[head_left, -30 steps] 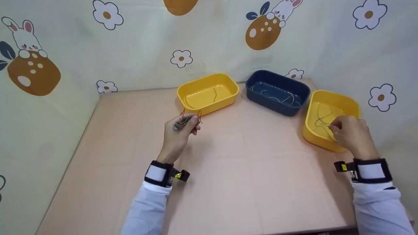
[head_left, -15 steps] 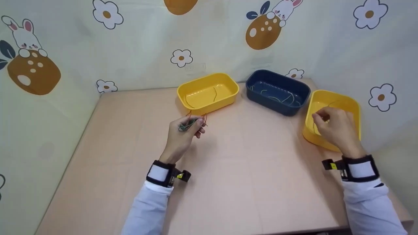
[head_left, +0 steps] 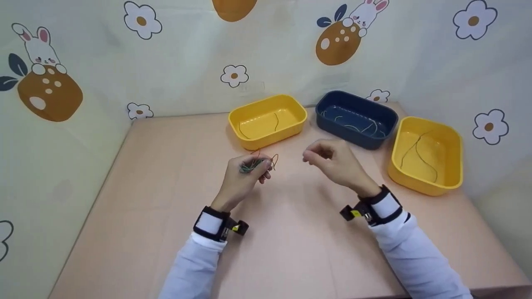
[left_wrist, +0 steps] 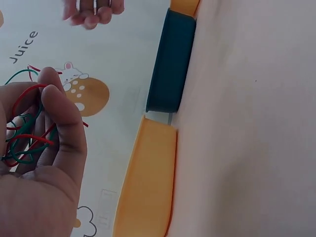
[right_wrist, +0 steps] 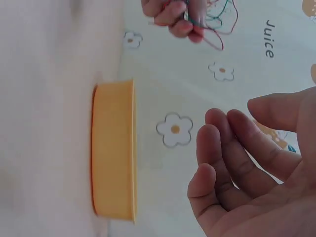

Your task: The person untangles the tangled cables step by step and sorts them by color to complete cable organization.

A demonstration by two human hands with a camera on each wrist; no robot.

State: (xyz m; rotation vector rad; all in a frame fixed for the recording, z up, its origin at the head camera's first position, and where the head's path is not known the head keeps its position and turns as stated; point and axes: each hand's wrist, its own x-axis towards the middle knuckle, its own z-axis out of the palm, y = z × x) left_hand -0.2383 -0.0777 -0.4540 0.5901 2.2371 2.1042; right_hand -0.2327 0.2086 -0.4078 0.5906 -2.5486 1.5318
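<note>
A tangle of thin red and green wires [head_left: 248, 167] is gripped in the left hand [head_left: 244, 175]; nothing is held by the right hand [head_left: 338, 164].
From the right hand, its fingers loosely bent and thumb apart, the tangle is found leftward, across a gap. No single long axis is shown, but a red loop [head_left: 277, 157] is pointed rightward past the left fingertips. Beyond the left hand, a yellow rectangular plastic tub [head_left: 276, 136] is seen.

"Juice" [right_wrist: 269, 39] on patterned wall [head_left: 183, 62]
</note>
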